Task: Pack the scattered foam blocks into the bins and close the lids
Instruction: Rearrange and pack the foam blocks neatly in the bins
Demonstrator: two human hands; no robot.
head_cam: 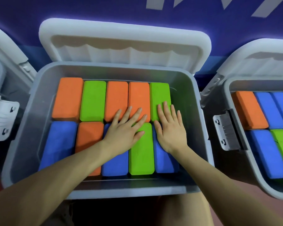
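Both hands lie flat on the foam blocks packed in the middle bin (103, 189), fingers straight and spread, gripping nothing. The left hand (126, 130) rests across the seam between the two rows, its fingertips on an orange block (138, 98) in the far row and its palm over the near row's blue block (114, 167) and green block (141, 154). The right hand (169, 128) sits just beside it, fingers reaching onto the far green block (159, 95) at the row's right end, palm on another blue block (164, 160). The far row runs orange, green, orange, orange, green; the near row blue, orange, blue, green, blue, all lying side by side. The bin's lid (124, 39) stands open behind it, tilted back against a purple wall (88, 8) that bears pale lettering, cut off at the top and unreadable. To the right a second bin (235, 168) holds orange, blue and green blocks, its lid also up and a latch (225, 130) hanging on its side. A third bin (0, 115) shows at the left edge. No labels are legible on any bin.
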